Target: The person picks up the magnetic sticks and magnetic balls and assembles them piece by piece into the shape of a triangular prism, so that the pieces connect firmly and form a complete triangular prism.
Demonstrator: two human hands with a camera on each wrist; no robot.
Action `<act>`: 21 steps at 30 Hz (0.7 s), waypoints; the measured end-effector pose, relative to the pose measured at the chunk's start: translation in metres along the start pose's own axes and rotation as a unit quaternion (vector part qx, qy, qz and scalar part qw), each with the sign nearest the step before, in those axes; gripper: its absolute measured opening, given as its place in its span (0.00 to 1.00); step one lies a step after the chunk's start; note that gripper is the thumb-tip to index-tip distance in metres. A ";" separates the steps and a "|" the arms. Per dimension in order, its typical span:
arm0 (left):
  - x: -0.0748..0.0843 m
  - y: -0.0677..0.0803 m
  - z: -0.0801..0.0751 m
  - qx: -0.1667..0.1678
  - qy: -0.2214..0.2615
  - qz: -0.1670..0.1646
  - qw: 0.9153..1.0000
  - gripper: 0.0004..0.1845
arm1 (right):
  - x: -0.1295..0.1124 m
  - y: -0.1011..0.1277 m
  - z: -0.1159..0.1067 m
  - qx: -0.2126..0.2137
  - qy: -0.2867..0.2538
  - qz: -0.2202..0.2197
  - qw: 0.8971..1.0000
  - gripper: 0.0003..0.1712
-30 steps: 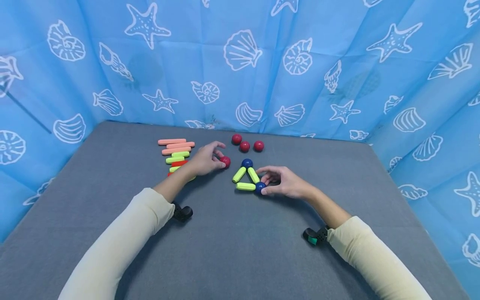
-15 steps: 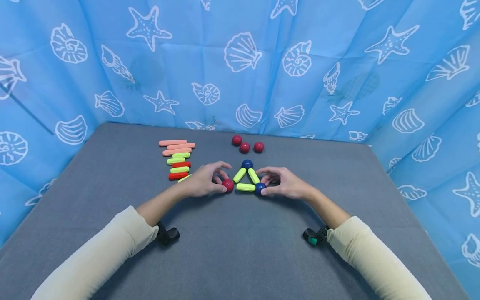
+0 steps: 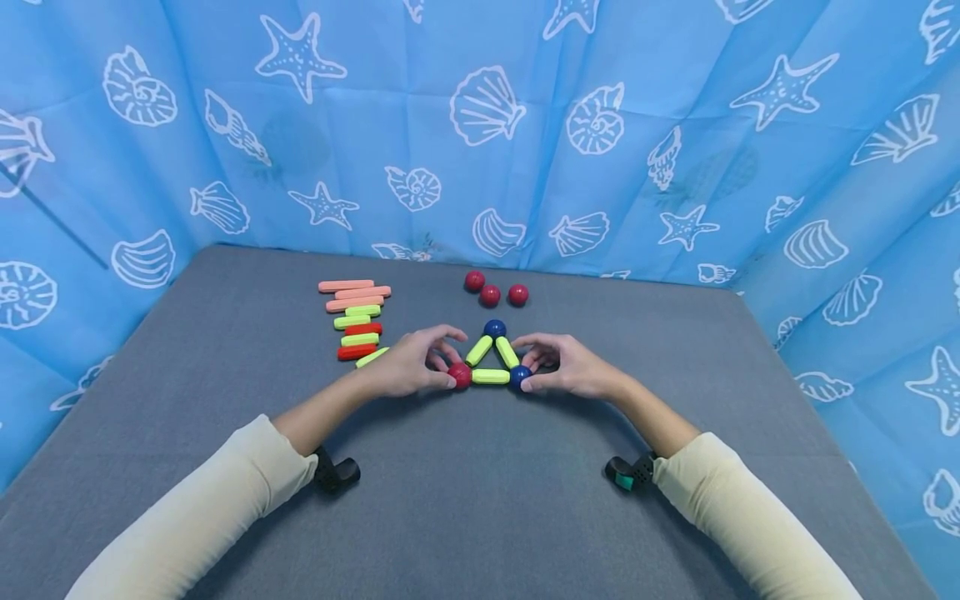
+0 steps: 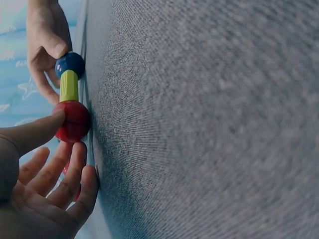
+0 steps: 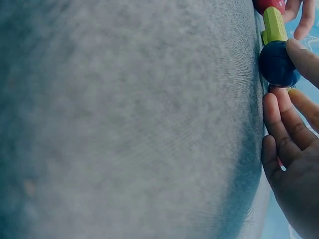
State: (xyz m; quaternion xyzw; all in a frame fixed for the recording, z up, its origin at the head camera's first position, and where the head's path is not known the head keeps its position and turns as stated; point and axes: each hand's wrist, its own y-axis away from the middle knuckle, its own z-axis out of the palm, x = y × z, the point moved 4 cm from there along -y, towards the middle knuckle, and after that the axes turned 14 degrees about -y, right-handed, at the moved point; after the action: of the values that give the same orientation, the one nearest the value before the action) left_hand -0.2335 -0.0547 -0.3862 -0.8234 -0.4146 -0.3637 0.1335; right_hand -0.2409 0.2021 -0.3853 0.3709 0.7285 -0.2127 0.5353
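Ball-and-rod triangle (image 3: 491,377), flat on the grey tabletop (image 3: 480,500).
I observe one glossy red ball (image 3: 461,374) at near left, two blue balls (image 3: 494,327) at near right and far apex; three ribbed yellow-green rods (image 3: 479,350) form the sides.

3 rods (image 3: 491,377) forming triangle on table (image 3: 480,508), btwn L hand (image 3: 408,362) & R hand (image 3: 566,365); back ball (image 3: 494,328) sitting at apex, L ball (image 3: 460,375) & R ball (image 3: 521,377) at front corners; loose sticks (image 3: 363,329) lying back L, 3 more balls (image 3: 490,295) sitting behind, curtain (image 3: 420,125) hanging at rear
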 end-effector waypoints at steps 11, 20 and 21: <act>-0.001 0.000 0.000 0.004 0.007 0.003 1.000 0.35 | -0.003 -0.008 -0.003 0.002 -0.003 0.005 1.000 0.33; -0.003 0.000 0.002 0.017 0.015 -0.004 1.000 0.36 | -0.011 -0.038 -0.004 0.103 0.014 0.030 0.994 0.26; -0.003 0.000 0.003 0.019 0.014 -0.004 1.000 0.36 | -0.011 -0.041 -0.004 0.108 0.018 0.039 0.993 0.26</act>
State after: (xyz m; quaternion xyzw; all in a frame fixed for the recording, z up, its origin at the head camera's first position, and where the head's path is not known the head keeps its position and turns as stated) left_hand -0.2333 -0.0552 -0.3902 -0.8137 -0.4228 -0.3682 0.1536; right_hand -0.2735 0.1753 -0.3775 0.4581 0.6961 -0.2622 0.4866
